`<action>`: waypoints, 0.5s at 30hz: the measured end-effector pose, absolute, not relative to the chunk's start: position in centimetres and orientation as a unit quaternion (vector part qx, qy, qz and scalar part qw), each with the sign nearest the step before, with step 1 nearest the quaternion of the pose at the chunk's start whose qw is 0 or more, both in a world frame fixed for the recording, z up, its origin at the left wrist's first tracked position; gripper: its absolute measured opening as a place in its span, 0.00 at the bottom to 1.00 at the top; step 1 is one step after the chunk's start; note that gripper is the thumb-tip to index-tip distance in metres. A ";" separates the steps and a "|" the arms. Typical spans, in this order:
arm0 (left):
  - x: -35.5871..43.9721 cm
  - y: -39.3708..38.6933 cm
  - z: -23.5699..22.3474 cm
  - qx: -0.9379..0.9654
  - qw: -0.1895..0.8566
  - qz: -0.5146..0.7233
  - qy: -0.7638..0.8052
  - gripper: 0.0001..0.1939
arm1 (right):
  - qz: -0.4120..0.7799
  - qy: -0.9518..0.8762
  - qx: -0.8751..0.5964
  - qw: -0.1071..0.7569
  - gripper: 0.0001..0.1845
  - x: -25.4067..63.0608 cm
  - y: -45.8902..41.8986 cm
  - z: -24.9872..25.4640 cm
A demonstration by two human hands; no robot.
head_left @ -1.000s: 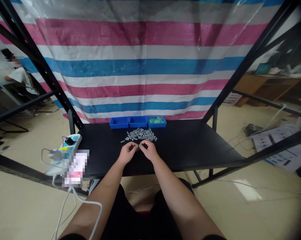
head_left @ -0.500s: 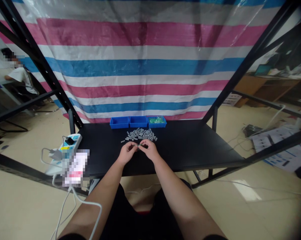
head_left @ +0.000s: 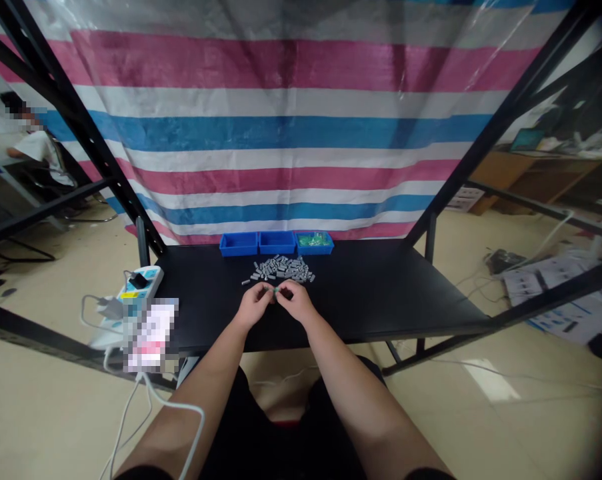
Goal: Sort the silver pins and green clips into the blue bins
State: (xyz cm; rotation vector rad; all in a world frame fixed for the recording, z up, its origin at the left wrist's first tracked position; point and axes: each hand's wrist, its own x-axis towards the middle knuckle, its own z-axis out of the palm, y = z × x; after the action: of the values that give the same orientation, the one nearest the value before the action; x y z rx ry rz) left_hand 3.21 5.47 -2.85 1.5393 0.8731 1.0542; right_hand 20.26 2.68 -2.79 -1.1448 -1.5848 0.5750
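Over the near middle of the black table (head_left: 365, 307), my left hand (head_left: 255, 303) and my right hand (head_left: 295, 299) meet at their fingertips. Both are closed in a pinch around a small greenish piece (head_left: 275, 291), mostly covered by the fingers and too small to name. Just beyond the fingers lies a loose pile of small grey metallic cylinder-like parts (head_left: 283, 268). Behind the pile stand three blue bins in a row. The right bin (head_left: 315, 250) holds green pieces, while the left bin (head_left: 239, 251) and middle bin (head_left: 277, 249) show bare insides.
A white power strip (head_left: 148, 277) with plugs and cables sits at the table's left edge, beside a blurred-out pinkish-white object (head_left: 153, 333). Black frame posts (head_left: 429, 240) flank the table. A striped sheet (head_left: 291, 133) hangs behind. Another person (head_left: 41, 150) sits far left.
The two hands have drawn slightly closer at the fingertips, and the right fingers have shifted a little left. Some green now shows on the pinched piece. The pile and bins stay put.
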 end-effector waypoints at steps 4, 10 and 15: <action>3.2 5.2 -2.6 0.664 0.497 0.427 0.360 0.13 | 0.207 -0.669 -0.505 0.505 0.03 20.1 2.3 -2.6; 3.6 5.4 -2.9 0.587 0.533 0.472 0.386 0.15 | 0.171 -0.652 -0.536 0.508 0.07 19.9 1.6 -2.0; 3.5 5.6 -2.9 0.566 0.527 0.499 0.391 0.19 | 0.185 -0.648 -0.531 0.514 0.09 19.7 1.8 -1.8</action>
State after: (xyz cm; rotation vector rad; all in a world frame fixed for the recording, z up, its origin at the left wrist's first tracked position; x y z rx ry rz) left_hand 3.46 5.57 -2.87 1.3524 0.9345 1.1919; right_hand 19.70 1.80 -1.85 -1.2765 -1.5578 0.4455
